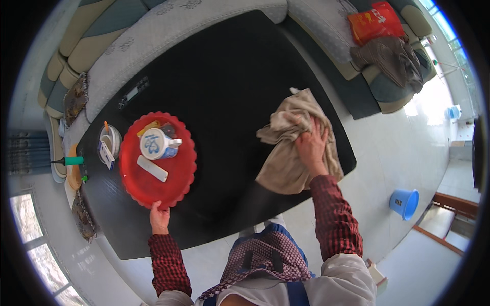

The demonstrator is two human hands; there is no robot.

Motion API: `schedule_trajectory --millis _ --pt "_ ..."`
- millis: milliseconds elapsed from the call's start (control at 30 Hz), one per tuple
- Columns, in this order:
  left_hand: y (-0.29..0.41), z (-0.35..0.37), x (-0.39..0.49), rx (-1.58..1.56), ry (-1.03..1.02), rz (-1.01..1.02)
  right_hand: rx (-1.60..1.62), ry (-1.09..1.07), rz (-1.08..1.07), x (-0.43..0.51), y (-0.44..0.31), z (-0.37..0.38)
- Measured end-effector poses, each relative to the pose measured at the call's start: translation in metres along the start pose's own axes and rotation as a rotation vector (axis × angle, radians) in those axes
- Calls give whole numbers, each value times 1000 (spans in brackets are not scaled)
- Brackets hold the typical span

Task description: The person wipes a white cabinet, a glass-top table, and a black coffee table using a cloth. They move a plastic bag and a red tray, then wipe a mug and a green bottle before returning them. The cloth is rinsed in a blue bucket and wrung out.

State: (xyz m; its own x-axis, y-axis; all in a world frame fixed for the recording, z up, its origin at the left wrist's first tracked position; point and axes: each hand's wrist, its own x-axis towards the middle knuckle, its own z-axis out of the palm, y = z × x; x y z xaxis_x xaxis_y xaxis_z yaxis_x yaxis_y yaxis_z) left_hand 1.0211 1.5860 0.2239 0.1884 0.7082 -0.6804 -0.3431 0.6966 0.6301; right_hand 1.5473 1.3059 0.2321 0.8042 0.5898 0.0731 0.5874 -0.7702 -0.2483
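My left hand (159, 219) grips the near scalloped rim of a red plastic tray (134, 187). On the tray are a white lidded mug (154, 144) lying on or near a yellow packet (147, 128), and a white remote control (152, 168). My right hand (312, 147) lies spread on a crumpled beige cloth (285, 174), pressing it on the right part of the black table (226, 114). Its fingertips are partly among the folds. Left of the tray stand stacked bowls (110, 135) with an orange-handled thing and a small white and blue box (106, 155).
A green-bodied tool or bottle (73, 160) is at the table's left edge. A control panel (133, 93) is set in the tabletop. Sofas (183, 26) border the far side and the right, with a red bag (377, 23) and a brown garment (394, 59). A blue bucket (402, 204) stands on the floor.
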Motion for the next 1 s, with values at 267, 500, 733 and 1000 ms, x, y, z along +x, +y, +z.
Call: schedule_trajectory --millis 267,500,733,1000 --pt "-75 175 32 -47 -195 23 -16 167 -23 78 24 14" --pt "-124 351 97 -102 -497 -87 -53 48 57 77 20 8" --pt "-148 437 114 -156 -540 -4 -172 -75 29 81 19 6" --pt "-60 223 51 236 -539 -18 -124 60 -185 17 5 24"
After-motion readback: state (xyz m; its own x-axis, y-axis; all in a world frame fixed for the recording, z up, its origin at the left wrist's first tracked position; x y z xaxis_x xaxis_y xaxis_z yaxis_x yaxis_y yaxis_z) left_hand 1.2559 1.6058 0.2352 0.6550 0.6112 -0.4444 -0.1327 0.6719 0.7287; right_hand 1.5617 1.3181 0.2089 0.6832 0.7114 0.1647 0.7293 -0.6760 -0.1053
